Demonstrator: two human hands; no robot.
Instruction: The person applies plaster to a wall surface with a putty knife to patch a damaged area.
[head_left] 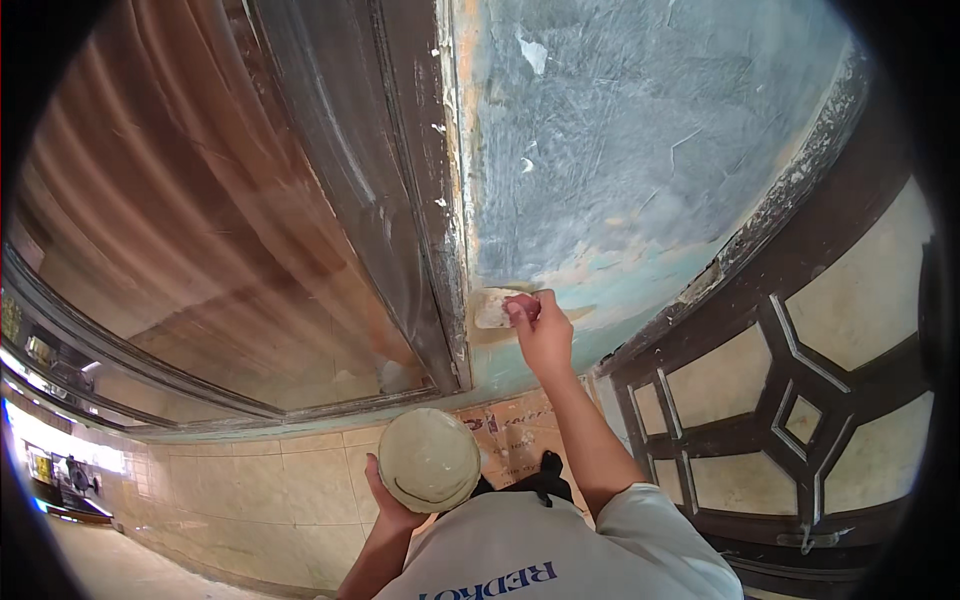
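Note:
My left hand (396,506) holds a round, shallow bowl (384,478) at waist height, its fingers wrapped around the side and partly hidden under it. Pale grey-green paste (430,452) coats the inside. In my right hand (548,335) is a putty knife (492,309), gripped between thumb and fingers; its whitish, paste-smeared blade lies against the wall (600,150). The blade is close to the wall's left edge, beside the dark window frame. Around it the wall shows a damp-looking beige patch. Higher up, the surface is blue-grey with white chipped spots.
On the left is a large glass pane (200,240) with brown curtains behind, in a worn dark frame (385,190). A dark wooden door (800,420) with pale panels stands at right. Printed cardboard (530,425) covers the tiled floor (260,490) near my feet.

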